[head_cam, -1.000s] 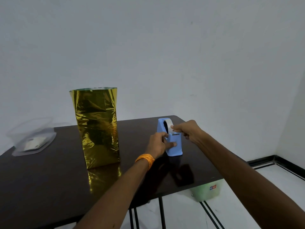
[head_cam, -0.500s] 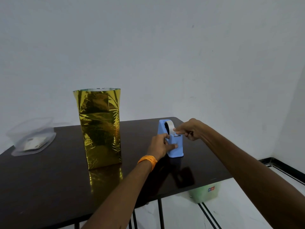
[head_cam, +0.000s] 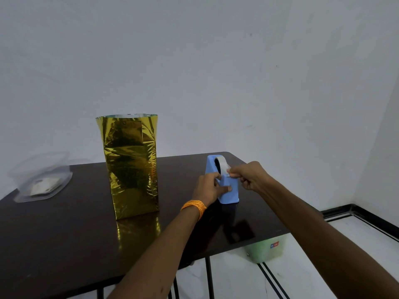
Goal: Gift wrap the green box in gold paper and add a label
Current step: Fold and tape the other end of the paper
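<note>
Leftward, clear tub (head_cam: 65, 180) holds whitish packet (head_cam: 44, 185); gold paper (head_cam: 131, 169) open-topped.

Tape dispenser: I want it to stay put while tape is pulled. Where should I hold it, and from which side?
Clasp the tape dispenser round its blue body, below the roll, from the left, as the left hand does. It stands upright and narrow, so a high hold might tip it. The right hand pinches the tape end at the top right, so leave that side free.

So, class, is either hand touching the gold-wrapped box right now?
No, the left hand grips the blue tape dispenser and the right hand pinches its tape end, both apart from the gold-wrapped box.
</note>
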Tool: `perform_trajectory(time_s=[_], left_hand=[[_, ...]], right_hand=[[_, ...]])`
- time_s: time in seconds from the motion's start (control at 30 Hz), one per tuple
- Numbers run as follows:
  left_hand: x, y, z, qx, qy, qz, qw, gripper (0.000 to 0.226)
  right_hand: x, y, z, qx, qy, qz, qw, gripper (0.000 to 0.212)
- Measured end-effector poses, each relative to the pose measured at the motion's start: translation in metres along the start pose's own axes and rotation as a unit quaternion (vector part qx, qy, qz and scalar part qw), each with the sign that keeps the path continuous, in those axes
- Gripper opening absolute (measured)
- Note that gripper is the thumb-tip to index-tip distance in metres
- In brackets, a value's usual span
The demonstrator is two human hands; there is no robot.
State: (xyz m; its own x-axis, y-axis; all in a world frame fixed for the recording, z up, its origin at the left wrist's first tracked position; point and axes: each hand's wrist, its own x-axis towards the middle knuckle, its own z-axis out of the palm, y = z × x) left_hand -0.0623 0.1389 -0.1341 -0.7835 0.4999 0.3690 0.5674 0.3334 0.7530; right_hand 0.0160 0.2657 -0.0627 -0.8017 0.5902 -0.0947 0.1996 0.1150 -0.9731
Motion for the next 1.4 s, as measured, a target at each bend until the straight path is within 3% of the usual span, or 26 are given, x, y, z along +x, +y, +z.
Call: perform_trajectory(time_s=[0.3,0.6,0.87,1.03,1.17,1.4], left_hand=[[0.0,0.002,0.001,0.009,0.01,-0.004,1.0,0.039],[0.001,0.001,0.002,0.004,0.008,-0.004,1.0,0.039],[0.003,-0.001,-0.001,0.009,0.002,0.008,1.0,0.039],[0.003,0.0,-0.001,0.034,-0.003,0.014,0.999,0.042],[0.003,0.003,-0.003,0.051,-0.014,0.009,0.999,0.043],[-0.003,0.013,-0.023,0.128,-0.034,0.011,0.991,0.045]], right_hand=[[-0.01,0.029,-0.004,0.058,-0.003,0.012,0.998,0.012],[-0.014,0.033,-0.001,0.127,-0.016,0.011,0.992,0.02],[-0.01,0.035,-0.005,0.042,0.0,-0.017,0.999,0.024],[-0.016,0.037,-0.018,-0.207,0.049,-0.095,0.972,0.024],[-0.024,0.041,-0.028,-0.195,0.098,-0.189,0.957,0.027],[-0.035,0.018,-0.017,-0.118,0.026,-0.214,0.969,0.019]])
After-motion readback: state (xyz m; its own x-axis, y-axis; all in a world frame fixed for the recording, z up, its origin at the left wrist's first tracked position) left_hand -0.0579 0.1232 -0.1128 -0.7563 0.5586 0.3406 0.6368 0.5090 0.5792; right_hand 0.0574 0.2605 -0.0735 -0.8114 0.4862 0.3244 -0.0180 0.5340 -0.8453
